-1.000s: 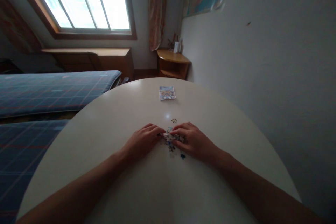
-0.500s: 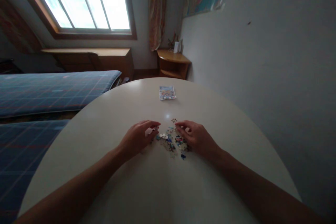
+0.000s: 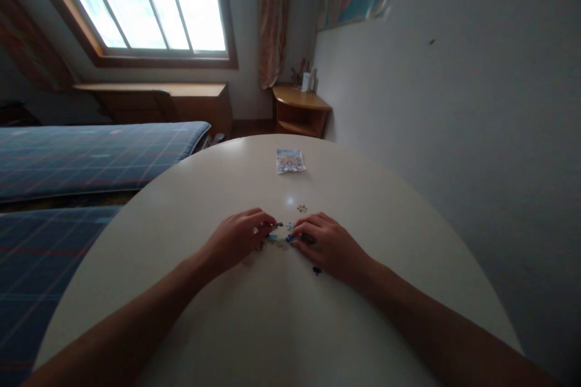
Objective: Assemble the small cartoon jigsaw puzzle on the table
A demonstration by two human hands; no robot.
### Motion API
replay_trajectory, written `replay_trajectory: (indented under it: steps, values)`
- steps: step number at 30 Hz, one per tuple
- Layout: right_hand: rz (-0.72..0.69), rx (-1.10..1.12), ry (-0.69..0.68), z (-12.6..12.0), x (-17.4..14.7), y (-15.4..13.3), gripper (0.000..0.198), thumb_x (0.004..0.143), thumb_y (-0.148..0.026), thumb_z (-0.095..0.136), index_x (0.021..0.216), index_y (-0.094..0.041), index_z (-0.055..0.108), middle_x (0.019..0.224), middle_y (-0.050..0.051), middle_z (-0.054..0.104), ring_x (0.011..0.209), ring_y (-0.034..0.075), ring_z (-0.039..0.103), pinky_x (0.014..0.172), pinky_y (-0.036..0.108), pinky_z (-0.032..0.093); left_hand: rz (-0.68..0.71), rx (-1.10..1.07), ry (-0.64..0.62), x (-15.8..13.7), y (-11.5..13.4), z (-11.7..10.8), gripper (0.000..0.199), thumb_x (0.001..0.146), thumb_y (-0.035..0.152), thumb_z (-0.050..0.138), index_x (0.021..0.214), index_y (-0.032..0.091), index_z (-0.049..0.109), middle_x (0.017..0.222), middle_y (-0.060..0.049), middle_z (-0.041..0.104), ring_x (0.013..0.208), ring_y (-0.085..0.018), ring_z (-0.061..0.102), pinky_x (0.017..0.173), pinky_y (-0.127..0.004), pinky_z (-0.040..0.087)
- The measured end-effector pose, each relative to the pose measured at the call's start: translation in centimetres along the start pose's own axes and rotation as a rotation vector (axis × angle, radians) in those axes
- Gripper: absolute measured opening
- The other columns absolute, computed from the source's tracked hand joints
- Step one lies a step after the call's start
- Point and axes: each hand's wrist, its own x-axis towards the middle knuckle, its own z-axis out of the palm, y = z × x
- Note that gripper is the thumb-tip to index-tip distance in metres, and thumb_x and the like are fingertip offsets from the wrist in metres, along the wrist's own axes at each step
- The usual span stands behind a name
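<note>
My left hand (image 3: 240, 236) has its thumb and fingers closed on a dark jigsaw puzzle piece (image 3: 276, 225), just above the table. My right hand (image 3: 327, 243) lies curled over part of the loose pile, thumb and fingertips around puzzle pieces mostly hidden beneath it. A bright blue piece (image 3: 289, 239) shows at its fingertips. Between the hands a few pale and light-blue puzzle pieces (image 3: 274, 239) lie in a small heap. One dark blue puzzle piece (image 3: 316, 270) sits apart below my right wrist, and a brownish one (image 3: 302, 208) lies beyond my right fingers.
All this is on a round white table (image 3: 290, 314). Toward its far edge lies a small printed picture sheet (image 3: 290, 161). A plaid mattress (image 3: 91, 154) stands to the left, a wall (image 3: 454, 109) to the right, and a wooden corner shelf (image 3: 302, 97) behind.
My right hand has moved left and now covers much of the pile that lay visible beside it. My left hand has stayed nearly in place, with a dark piece now showing at its fingertips.
</note>
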Motion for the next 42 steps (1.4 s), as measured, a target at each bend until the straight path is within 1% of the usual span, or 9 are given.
replay_trajectory:
  steps: [5, 8, 11, 16, 23, 29, 33, 38, 42]
  values:
    - [0.049, 0.096, 0.052, -0.3, 0.1, 0.3, 0.010, 0.088, -0.021, 0.063, 0.095, -0.022, 0.070, 0.101, 0.006, 0.070, 0.097, 0.020, 0.063, 0.089, 0.035, 0.049, -0.098, 0.020, -0.031, -0.7, -0.8, -2.9, 0.023, 0.094, 0.035, 0.052, 0.104, 0.025, 0.070, 0.100, -0.004, 0.072, 0.078, -0.018, 0.068, 0.072, -0.028, 0.051]
    - [0.089, 0.190, 0.065, -0.5, 0.1, 0.4, 0.011, 0.089, -0.018, 0.060, 0.092, -0.021, 0.070, 0.098, 0.005, 0.071, 0.092, 0.017, 0.066, 0.085, 0.032, 0.051, -0.076, 0.039, -0.180, -1.6, -0.6, -4.4, 0.039, 0.087, 0.044, 0.063, 0.122, 0.027, 0.062, 0.118, -0.005, 0.066, 0.098, -0.022, 0.066, 0.087, -0.033, 0.050]
    - [0.163, 0.234, 0.093, -0.5, 0.1, 0.4, 0.011, 0.089, -0.019, 0.061, 0.095, -0.022, 0.070, 0.094, 0.003, 0.073, 0.087, 0.017, 0.068, 0.081, 0.031, 0.052, -0.023, 0.052, -0.288, -2.3, -0.3, -4.6, 0.057, 0.080, 0.042, 0.072, 0.133, 0.029, 0.054, 0.130, -0.006, 0.059, 0.115, -0.026, 0.059, 0.097, -0.036, 0.045]
    - [0.213, 0.281, 0.115, -0.5, 0.0, 0.5, 0.016, 0.091, -0.025, 0.059, 0.102, -0.024, 0.070, 0.097, 0.002, 0.075, 0.086, 0.018, 0.070, 0.080, 0.031, 0.054, -0.011, 0.078, -0.308, -1.5, 0.0, -3.3, 0.022, 0.091, 0.032, 0.058, 0.110, 0.027, 0.067, 0.108, -0.004, 0.066, 0.096, -0.020, 0.064, 0.081, -0.028, 0.047]
    - [0.105, 0.186, 0.077, -0.9, 0.0, 0.4, 0.025, 0.092, -0.032, 0.059, 0.112, -0.021, 0.068, 0.122, 0.009, 0.068, 0.117, 0.023, 0.060, 0.103, 0.042, 0.045, -0.040, 0.121, -0.191, -0.7, -0.4, -2.2, 0.021, 0.094, 0.027, 0.049, 0.100, 0.023, 0.068, 0.098, -0.004, 0.071, 0.087, -0.020, 0.064, 0.074, -0.029, 0.045]
    - [-0.014, 0.001, -0.170, -1.0, -0.8, 0.4, 0.074, 0.080, -0.057, 0.067, 0.141, -0.021, 0.049, 0.151, 0.015, 0.042, 0.139, 0.032, 0.037, 0.112, 0.053, 0.032, -0.137, -0.083, -0.143, -0.2, -0.2, -2.3, 0.022, 0.092, 0.036, 0.053, 0.089, 0.019, 0.067, 0.080, -0.002, 0.070, 0.067, -0.016, 0.059, 0.066, -0.026, 0.042]
    - [-0.061, 0.012, -0.171, -0.2, -0.8, 0.3, 0.051, 0.087, -0.050, 0.063, 0.130, -0.025, 0.058, 0.146, 0.011, 0.049, 0.139, 0.030, 0.038, 0.113, 0.052, 0.030, -0.146, -0.147, -0.118, -0.1, 0.1, -2.0, 0.027, 0.092, 0.039, 0.052, 0.083, 0.018, 0.066, 0.072, 0.000, 0.067, 0.062, -0.014, 0.055, 0.062, -0.025, 0.039]
    - [-0.127, 0.150, -0.102, 0.4, -0.4, 0.0, 0.015, 0.093, -0.030, 0.059, 0.104, -0.022, 0.065, 0.122, 0.009, 0.062, 0.121, 0.022, 0.052, 0.103, 0.041, 0.044, -0.124, -0.104, -0.118, 0.0, 0.2, -1.6, 0.036, 0.094, 0.043, 0.048, 0.073, 0.018, 0.063, 0.065, 0.001, 0.062, 0.059, -0.013, 0.051, 0.059, -0.025, 0.035]
    - [-0.077, 0.155, -0.043, 0.1, -0.1, 0.1, 0.020, 0.098, -0.021, 0.046, 0.106, -0.022, 0.064, 0.113, 0.009, 0.065, 0.108, 0.019, 0.058, 0.097, 0.040, 0.048, -0.137, 0.093, -0.090, 0.0, -0.1, -2.1, 0.045, 0.097, 0.045, 0.040, 0.069, 0.019, 0.063, 0.068, -0.002, 0.062, 0.064, -0.016, 0.055, 0.063, -0.028, 0.039]
